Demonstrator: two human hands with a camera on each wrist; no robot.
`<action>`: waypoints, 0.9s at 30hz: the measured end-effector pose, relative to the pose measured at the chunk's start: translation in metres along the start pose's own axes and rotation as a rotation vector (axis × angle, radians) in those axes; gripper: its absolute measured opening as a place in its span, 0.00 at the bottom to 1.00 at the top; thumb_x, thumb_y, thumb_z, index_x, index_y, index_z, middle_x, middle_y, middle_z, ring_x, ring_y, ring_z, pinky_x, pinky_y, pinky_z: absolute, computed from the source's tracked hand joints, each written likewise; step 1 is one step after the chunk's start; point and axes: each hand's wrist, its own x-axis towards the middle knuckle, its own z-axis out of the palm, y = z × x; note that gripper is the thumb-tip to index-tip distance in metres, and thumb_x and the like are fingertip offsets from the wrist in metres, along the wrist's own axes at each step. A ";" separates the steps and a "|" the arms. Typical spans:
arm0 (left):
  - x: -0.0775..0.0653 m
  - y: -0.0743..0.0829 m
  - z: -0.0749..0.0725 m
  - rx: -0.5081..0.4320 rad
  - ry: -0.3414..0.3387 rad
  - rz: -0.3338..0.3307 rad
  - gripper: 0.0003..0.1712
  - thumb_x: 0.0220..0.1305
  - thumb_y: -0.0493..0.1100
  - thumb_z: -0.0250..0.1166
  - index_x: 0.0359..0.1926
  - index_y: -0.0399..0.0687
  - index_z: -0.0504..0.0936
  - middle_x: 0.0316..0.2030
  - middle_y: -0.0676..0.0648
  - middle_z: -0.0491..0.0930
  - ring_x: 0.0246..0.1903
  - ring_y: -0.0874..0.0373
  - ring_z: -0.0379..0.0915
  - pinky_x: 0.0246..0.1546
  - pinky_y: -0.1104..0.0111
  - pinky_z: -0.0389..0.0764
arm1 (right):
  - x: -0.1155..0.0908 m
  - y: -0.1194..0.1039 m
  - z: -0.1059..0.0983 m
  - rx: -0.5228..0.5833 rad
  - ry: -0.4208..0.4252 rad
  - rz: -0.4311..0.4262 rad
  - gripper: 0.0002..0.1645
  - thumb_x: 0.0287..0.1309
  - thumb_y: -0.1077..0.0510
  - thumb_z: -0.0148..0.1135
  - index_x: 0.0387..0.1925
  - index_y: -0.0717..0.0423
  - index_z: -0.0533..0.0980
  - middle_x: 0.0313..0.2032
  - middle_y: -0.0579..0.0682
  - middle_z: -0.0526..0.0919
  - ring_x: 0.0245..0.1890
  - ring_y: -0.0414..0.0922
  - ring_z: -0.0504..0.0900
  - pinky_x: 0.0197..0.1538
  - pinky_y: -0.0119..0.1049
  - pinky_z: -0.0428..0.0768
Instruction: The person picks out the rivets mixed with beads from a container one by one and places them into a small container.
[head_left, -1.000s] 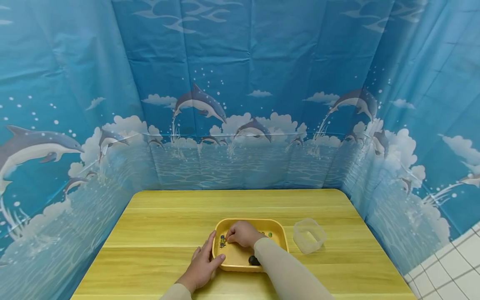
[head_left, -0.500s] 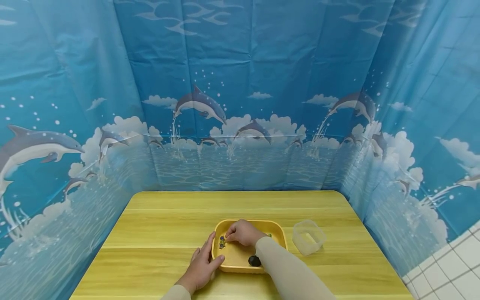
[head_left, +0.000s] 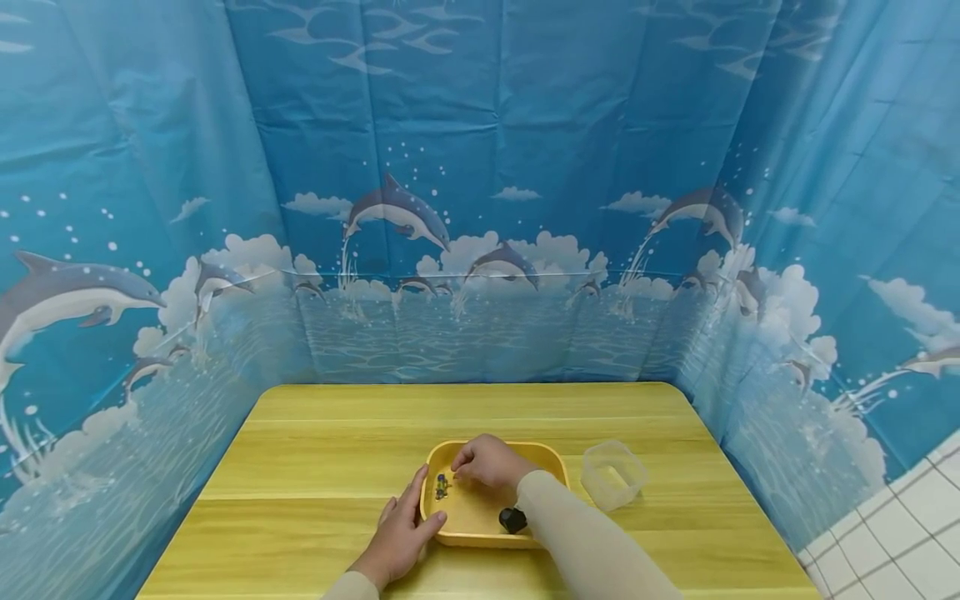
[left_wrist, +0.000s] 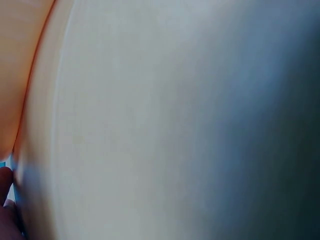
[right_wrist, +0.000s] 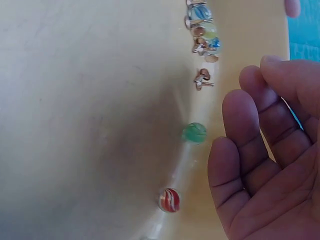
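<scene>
the left hand (head_left: 402, 533), fingers extended and grasping nothing, rests against the yellow tray (head_left: 487, 540), probably steadying it on the worktop (head_left: 315, 454), while inside, near marbles (right_wrist: 194, 133) and small metal pieces (right_wrist: 202, 80) along the wall, the right hand (head_left: 491, 463) brings thumb and index together, whether pinching anything i cannot tell.

A person's left hand (head_left: 400, 533) holds a tray (head_left: 476, 515) as the right hand (head_left: 491, 462) reaches in near small items (head_left: 441, 486), a clear box (head_left: 615, 481) alongside.

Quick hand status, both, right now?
Left hand: open, touching the yellow tray.
Right hand: over the tray; whether it pinches anything cannot be told.
</scene>
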 end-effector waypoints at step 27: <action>-0.001 0.000 0.001 0.008 0.013 -0.007 0.46 0.79 0.59 0.58 0.86 0.54 0.47 0.82 0.38 0.57 0.79 0.33 0.55 0.77 0.31 0.36 | -0.032 -0.013 -0.049 0.040 0.040 0.033 0.12 0.72 0.56 0.66 0.51 0.54 0.88 0.43 0.47 0.90 0.20 0.43 0.74 0.25 0.37 0.77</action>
